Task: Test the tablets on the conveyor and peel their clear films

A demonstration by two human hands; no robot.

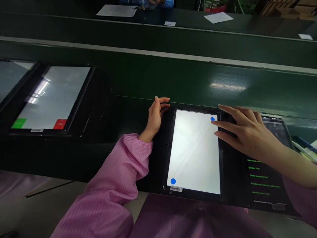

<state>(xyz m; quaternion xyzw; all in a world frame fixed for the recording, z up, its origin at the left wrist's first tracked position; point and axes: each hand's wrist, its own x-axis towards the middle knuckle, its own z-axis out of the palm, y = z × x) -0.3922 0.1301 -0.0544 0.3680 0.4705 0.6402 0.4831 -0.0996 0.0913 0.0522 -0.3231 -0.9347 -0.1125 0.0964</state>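
right hand (247, 132) — fingers spread — over the white-screened tablet (195, 152)

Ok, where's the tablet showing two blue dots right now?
In the head view, the tablet lies below and right of centre, between the left hand and the right hand, whose fingers reach its upper right edge.

White sheet (117, 10) on the far bench (189, 16).

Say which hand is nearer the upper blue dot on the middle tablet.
Right. The right hand is close beside the upper blue dot; the left hand is farther, off the tablet's left edge.
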